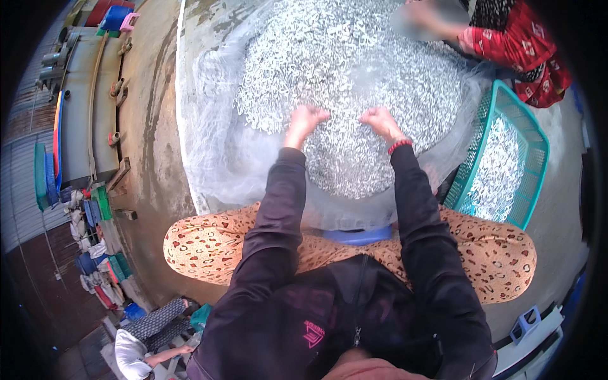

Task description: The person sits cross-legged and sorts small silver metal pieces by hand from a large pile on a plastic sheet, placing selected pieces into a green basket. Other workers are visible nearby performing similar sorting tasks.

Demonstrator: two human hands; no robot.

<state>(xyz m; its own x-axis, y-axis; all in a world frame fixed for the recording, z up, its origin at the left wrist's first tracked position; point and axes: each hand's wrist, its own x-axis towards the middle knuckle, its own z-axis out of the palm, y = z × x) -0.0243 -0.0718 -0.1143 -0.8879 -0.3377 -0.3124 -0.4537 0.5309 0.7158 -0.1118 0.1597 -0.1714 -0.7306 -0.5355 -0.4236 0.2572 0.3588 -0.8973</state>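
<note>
A wide heap of small silvery-white pieces that look like tiny fish (345,155) lies spread on a pale, see-through net (218,145). Both hands reach over the near part of the heap, a short gap between them. My left hand (306,121) has its fingers curled to a pinch, pointing inward. Facing it, my right hand (381,121), with a red bead bracelet (399,146) at the wrist, is pinched too. Whatever lies between the fingertips of either hand is too small to make out.
A green plastic basket (539,158) with more silvery pieces stands at my right. Across the heap at upper right, another person's red patterned sleeve (513,38) and blurred hand show. Something blue (358,236) sits before my crossed legs. Long metal troughs (82,107) line the left.
</note>
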